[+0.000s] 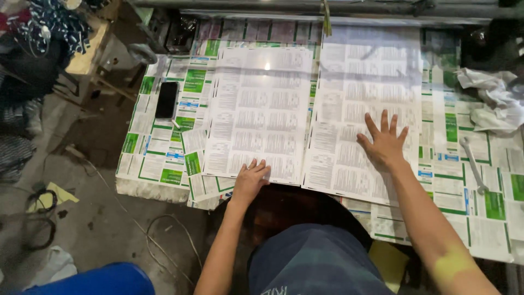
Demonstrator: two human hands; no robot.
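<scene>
Two large white paper sheets, printed in dense grey columns, lie side by side on a tabletop papered with white-and-green printed labels: the left sheet and the right sheet. The left hand rests with fingers curled on the left sheet's near edge, gripping nothing that I can see, while the right hand presses flat and open, fingers spread, on the right sheet's lower part. One black phone lies at the left, one metal wrench and crumpled white paper at the right.
</scene>
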